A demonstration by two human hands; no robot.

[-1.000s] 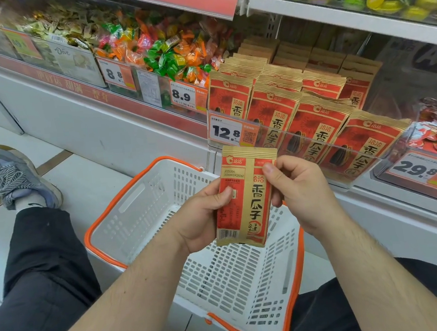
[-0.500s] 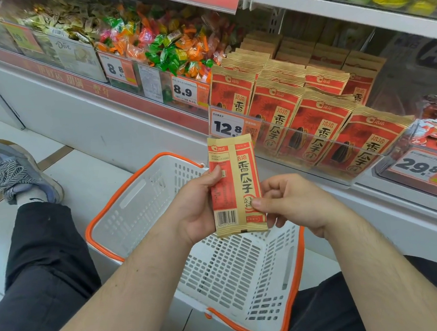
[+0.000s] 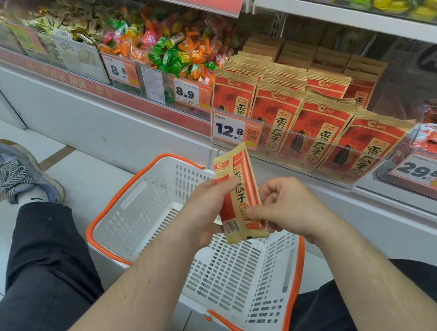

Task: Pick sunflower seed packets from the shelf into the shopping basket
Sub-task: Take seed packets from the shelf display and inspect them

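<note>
Since before, we've turned the seed packet (image 3: 237, 194) edge-on over the basket (image 3: 296, 277); left hand (image 3: 205, 214) grips it, right hand (image 3: 287, 207) fingers pinch its 5 o'clock corner, likely steadying for the drop.

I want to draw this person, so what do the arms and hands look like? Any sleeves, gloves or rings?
Both forearms are bare right up to the frame edge, with no sleeves showing. The left hand and right hand wear no gloves, and I see no rings, watch or bracelet. The fingers are bare, with short nails.
</note>
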